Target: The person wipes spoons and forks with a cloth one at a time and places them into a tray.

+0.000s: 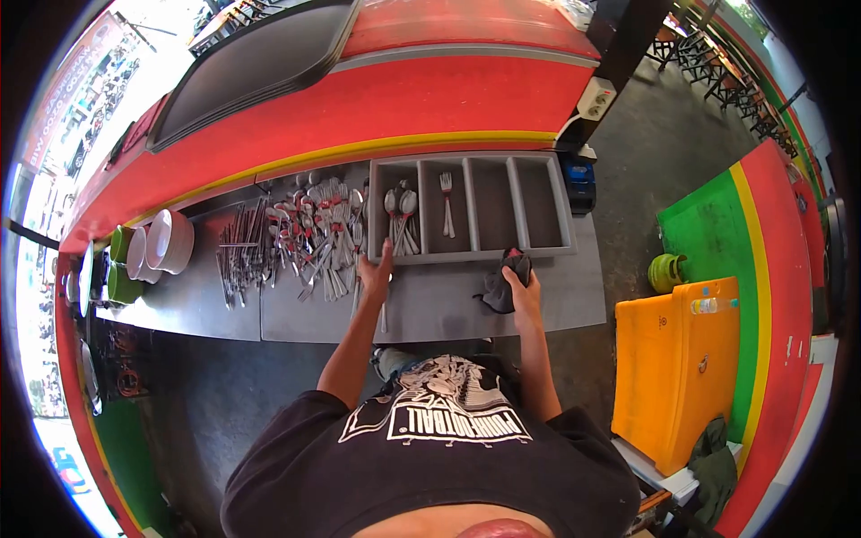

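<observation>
A grey cutlery tray (491,160) with four long compartments lies on the metal counter. Several spoons (408,203) fill its leftmost compartment, and forks (447,204) lie in the one beside it; the two on the right hold nothing visible. My left hand (376,272) is closed at the tray's front left corner, thumb over the rim, other fingers partly hidden. In my right hand (523,285) is a bunched dark cloth (499,291), touching the tray's front edge. Left of the tray spreads a heap of loose cutlery (314,224), some pieces with red bands.
White bowls (170,242) and green cups (119,282) stand at the counter's left end. Black trays (256,67) rest on the red ledge (457,99) behind. A blue-black device (578,184) sits right of the tray. An orange bin (673,372) stands on the right.
</observation>
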Available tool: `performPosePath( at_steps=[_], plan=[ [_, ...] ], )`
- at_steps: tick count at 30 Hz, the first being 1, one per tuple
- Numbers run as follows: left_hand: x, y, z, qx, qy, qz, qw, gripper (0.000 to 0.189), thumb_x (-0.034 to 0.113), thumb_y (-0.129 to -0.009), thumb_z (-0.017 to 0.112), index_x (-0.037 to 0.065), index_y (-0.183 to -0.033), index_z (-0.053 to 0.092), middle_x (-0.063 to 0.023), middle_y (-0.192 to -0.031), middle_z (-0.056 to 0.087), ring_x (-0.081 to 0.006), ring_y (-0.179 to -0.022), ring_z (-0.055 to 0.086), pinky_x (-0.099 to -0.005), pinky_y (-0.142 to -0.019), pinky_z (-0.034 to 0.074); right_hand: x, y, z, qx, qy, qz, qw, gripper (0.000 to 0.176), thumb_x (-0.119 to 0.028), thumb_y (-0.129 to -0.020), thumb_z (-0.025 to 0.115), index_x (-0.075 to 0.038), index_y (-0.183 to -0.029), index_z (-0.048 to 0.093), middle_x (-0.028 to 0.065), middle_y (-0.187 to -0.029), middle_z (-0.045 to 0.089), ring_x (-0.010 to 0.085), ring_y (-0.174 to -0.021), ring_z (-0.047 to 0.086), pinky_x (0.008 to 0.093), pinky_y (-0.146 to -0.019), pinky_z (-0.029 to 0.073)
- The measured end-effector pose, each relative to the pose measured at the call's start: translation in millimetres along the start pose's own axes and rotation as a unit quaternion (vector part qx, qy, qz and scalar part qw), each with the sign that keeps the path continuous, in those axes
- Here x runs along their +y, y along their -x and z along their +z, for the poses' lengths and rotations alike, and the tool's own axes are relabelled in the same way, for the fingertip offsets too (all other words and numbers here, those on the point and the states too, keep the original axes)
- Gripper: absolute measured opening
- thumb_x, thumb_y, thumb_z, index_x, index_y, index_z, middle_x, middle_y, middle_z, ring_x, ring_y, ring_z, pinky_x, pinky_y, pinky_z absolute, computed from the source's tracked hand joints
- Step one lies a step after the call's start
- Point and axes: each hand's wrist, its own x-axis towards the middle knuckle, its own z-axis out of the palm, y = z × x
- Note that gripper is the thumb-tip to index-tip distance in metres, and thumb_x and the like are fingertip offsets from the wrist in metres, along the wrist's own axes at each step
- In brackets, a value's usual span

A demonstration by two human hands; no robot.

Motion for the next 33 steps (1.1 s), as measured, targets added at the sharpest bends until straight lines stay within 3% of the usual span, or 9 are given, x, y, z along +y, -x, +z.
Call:
performPosePath(
  at_steps=[1,4,7,10,13,17,22,29,33],
  plan=[
    [11.9,15.1,-12.5,-0.045,-0.027,0.022,0.998,0.095,0.062,-0.072,0.076,-0.012,-0.123,0.047,-0.0221,-0.105,0.062,-0.0272,-0.101,0.060,-0.0376,-0.087,0.048,4.4,-0.8,10.0,0.001,-0.014,-0.002,1.000,0.036,-0.022,-0.081,0.078,-0.005,-0.109,0.062,0.0020,-0.099,0.064,0.0123,-0.089,0.061,0.0284,-0.080,0.048],
    [24.1,62.0,-48.4,-0.092,-0.130,0.039,0.986,0.080,0.059,-0.070,0.078,-0.004,-0.111,0.052,-0.0196,-0.102,0.060,-0.0313,-0.099,0.061,-0.0411,-0.084,0.049,12.4,9.6,44.2,0.018,-0.047,-0.001,0.999,0.035,-0.019,-0.083,0.076,-0.004,-0.112,0.062,0.0031,-0.100,0.065,0.0138,-0.089,0.063,0.0287,-0.079,0.049],
    [3.5,96.7,-80.1,-0.089,-0.294,0.159,0.938,0.058,0.048,-0.077,0.076,0.004,-0.105,0.053,-0.0178,-0.102,0.059,-0.0363,-0.094,0.061,-0.0459,-0.077,0.049,11.1,12.6,68.7,0.018,-0.032,-0.027,0.999,0.035,-0.017,-0.084,0.075,-0.003,-0.113,0.062,0.0036,-0.101,0.065,0.0144,-0.089,0.063,0.0288,-0.080,0.050],
    [-20.6,109.2,-96.2,-0.106,-0.310,0.214,0.920,0.038,0.034,-0.083,0.071,0.007,-0.103,0.054,-0.0175,-0.109,0.058,-0.0391,-0.093,0.060,-0.0493,-0.075,0.048,18.9,26.2,85.8,0.000,-0.027,0.000,1.000,0.040,-0.018,-0.082,0.077,-0.003,-0.115,0.062,0.0037,-0.103,0.065,0.0144,-0.092,0.062,0.0287,-0.082,0.049],
    [-28.6,101.2,-102.0,-0.122,-0.300,0.156,0.933,0.023,0.022,-0.086,0.066,0.007,-0.100,0.056,-0.0160,-0.105,0.060,-0.0377,-0.094,0.060,-0.0490,-0.075,0.048,23.6,38.1,98.2,-0.022,-0.031,0.008,0.999,0.045,-0.020,-0.080,0.079,-0.002,-0.117,0.061,0.0043,-0.104,0.066,0.0150,-0.092,0.063,0.0283,-0.082,0.048],
    [-30.3,92.3,-105.7,-0.067,-0.273,0.182,0.942,0.015,0.019,-0.086,0.064,0.007,-0.092,0.059,-0.0123,-0.095,0.064,-0.0348,-0.092,0.062,-0.0475,-0.075,0.048,34.2,45.8,108.2,-0.039,0.013,0.007,0.999,0.033,-0.017,-0.084,0.075,-0.002,-0.111,0.063,0.0038,-0.101,0.066,0.0132,-0.091,0.062,0.0290,-0.081,0.048],
    [-34.0,84.8,-102.7,-0.072,-0.291,0.140,0.944,0.016,0.024,-0.086,0.062,0.008,-0.090,0.061,-0.0117,-0.096,0.065,-0.0324,-0.090,0.064,-0.0469,-0.077,0.045,21.9,60.9,125.4,-0.105,-0.005,0.032,0.994,0.033,-0.017,-0.084,0.075,-0.002,-0.110,0.062,0.0034,-0.100,0.066,0.0131,-0.090,0.062,0.0292,-0.081,0.048],
    [-37.0,72.3,-111.4,-0.123,-0.337,0.169,0.918,0.021,0.026,-0.091,0.053,0.006,-0.090,0.060,-0.0152,-0.092,0.068,-0.0354,-0.082,0.066,-0.0478,-0.075,0.046,42.7,59.4,126.8,-0.096,0.011,0.015,0.995,0.030,-0.017,-0.084,0.075,-0.003,-0.108,0.063,0.0031,-0.099,0.067,0.0135,-0.088,0.063,0.0295,-0.079,0.050],
    [-58.2,46.3,-116.2,-0.144,-0.145,0.194,0.959,0.022,0.025,-0.095,0.050,0.003,-0.094,0.055,-0.0169,-0.077,0.066,-0.0326,-0.067,0.065,-0.0434,-0.059,0.047,51.1,58.1,127.0,-0.082,-0.003,0.029,0.996,0.034,-0.017,-0.082,0.076,-0.003,-0.109,0.062,0.0039,-0.101,0.066,0.0141,-0.090,0.063,0.0296,-0.080,0.050]
  ],
)
